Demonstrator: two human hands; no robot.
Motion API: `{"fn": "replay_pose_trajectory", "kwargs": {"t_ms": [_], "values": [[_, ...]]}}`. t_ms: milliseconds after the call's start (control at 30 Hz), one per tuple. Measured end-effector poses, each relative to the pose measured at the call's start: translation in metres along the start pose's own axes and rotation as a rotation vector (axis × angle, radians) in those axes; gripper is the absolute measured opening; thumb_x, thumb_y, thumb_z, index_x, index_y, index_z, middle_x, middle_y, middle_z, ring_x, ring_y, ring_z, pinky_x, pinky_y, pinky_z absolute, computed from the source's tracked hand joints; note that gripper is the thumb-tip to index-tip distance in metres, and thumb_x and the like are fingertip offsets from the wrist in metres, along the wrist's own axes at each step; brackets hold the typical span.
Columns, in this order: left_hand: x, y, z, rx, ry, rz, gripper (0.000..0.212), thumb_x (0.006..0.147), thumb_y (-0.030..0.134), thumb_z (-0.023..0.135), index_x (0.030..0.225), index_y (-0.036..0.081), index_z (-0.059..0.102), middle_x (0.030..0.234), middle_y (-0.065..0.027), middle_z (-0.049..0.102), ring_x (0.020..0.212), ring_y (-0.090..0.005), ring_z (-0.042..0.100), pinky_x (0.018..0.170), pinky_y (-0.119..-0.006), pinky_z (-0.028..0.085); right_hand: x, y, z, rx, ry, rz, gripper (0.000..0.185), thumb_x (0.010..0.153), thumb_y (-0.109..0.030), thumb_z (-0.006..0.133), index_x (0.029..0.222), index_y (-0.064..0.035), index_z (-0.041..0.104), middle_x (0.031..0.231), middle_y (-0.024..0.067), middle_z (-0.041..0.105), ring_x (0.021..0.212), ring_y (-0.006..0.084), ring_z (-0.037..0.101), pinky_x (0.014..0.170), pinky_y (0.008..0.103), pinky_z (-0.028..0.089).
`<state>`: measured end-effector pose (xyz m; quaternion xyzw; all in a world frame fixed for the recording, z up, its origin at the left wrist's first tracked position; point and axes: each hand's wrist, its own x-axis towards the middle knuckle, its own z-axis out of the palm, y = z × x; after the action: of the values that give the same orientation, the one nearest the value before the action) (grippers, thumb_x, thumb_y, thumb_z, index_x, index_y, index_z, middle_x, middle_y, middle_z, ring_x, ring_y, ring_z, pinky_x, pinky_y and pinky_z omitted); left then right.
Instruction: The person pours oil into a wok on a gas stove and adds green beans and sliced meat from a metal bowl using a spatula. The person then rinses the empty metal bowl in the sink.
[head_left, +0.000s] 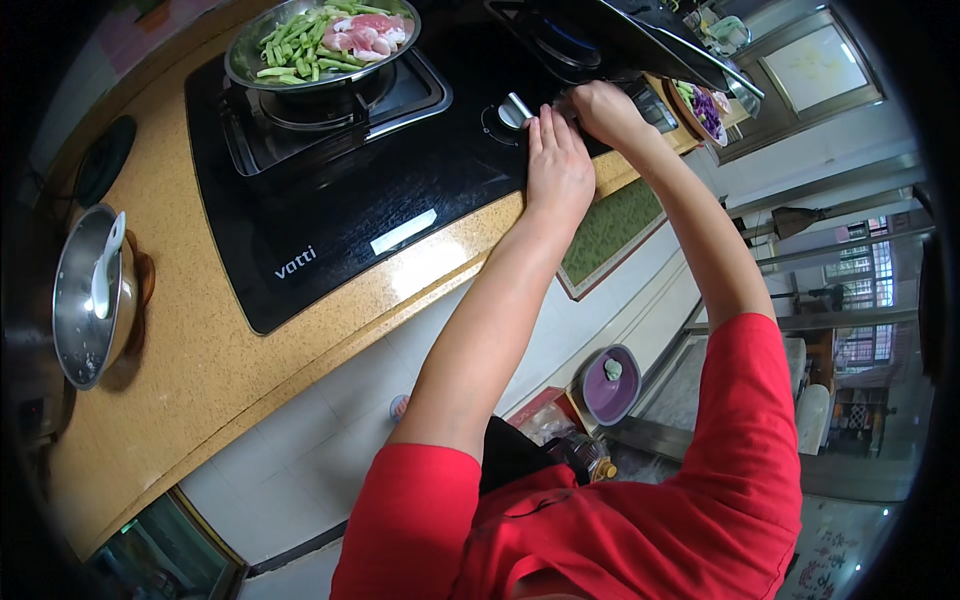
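Note:
My left hand (561, 169) lies on the front of the black glass gas hob (360, 202). Its fingers are stretched out close together, with the tips beside a silver control knob (514, 112). Right against it is my right hand (606, 114), curled with the knuckles up. A small greyish thing shows between the two hands, but what the fingers hold is hidden. Beyond them a bluish glow shows at the right burner (562, 49), under the edge of a dark wok (660, 45). On the left burner rests a metal bowl (247, 75) with cut green beans (300, 41) and raw meat (367, 36).
A steel bowl (79, 300) with a white spoon (105, 270) stands on the tan countertop (187, 375) at left. At far right is a plate with purple shredded vegetable (705, 111). A green mat (615, 232) and purple basin (611, 390) are on the floor.

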<state>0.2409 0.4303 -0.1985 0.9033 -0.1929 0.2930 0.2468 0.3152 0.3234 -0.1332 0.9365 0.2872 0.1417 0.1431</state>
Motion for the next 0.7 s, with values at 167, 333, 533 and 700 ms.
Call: {"fn": "replay_pose_trajectory", "kwargs": {"t_ms": [167,333,533,700], "values": [[0.001,-0.001,0.0,-0.002,0.008,-0.009,0.042,0.078,0.01,0.036,0.113,-0.013,0.039,0.121,-0.026,0.036,0.118,-0.0344,0.03,0.1,-0.04,0.02,0.002,-0.002,-0.003,0.009,-0.013,-0.001,0.015,0.07,-0.014,0.055,0.062,-0.0024,0.059,0.061,0.0156,0.057,0.06,0.0298,0.057,0.055,0.0354,0.047],[0.001,-0.001,0.0,0.001,0.0,-0.015,0.043,0.077,0.01,0.036,0.113,-0.013,0.039,0.121,-0.026,0.036,0.118,-0.034,0.03,0.1,-0.04,0.019,0.001,0.0,0.001,0.026,0.009,-0.006,0.016,0.071,-0.016,0.054,0.062,-0.0031,0.059,0.062,0.0149,0.057,0.059,0.0296,0.057,0.054,0.0349,0.047],[0.0,0.001,-0.002,-0.012,-0.021,-0.001,0.044,0.076,0.009,0.038,0.113,-0.013,0.038,0.12,-0.0262,0.036,0.118,-0.0342,0.03,0.1,-0.04,0.019,-0.005,0.011,0.013,0.009,0.037,-0.098,0.015,0.072,-0.016,0.053,0.063,-0.0053,0.058,0.062,0.0122,0.057,0.057,0.0263,0.058,0.052,0.0331,0.047],[0.0,0.0,-0.003,-0.094,-0.01,0.004,0.042,0.074,0.007,0.039,0.111,-0.013,0.039,0.119,-0.0265,0.037,0.117,-0.0345,0.032,0.1,-0.04,0.02,-0.016,-0.007,-0.004,-0.027,0.005,0.114,0.018,0.072,-0.02,0.054,0.078,-0.0037,0.058,0.07,0.013,0.058,0.059,0.0261,0.059,0.051,0.0323,0.048]]}}
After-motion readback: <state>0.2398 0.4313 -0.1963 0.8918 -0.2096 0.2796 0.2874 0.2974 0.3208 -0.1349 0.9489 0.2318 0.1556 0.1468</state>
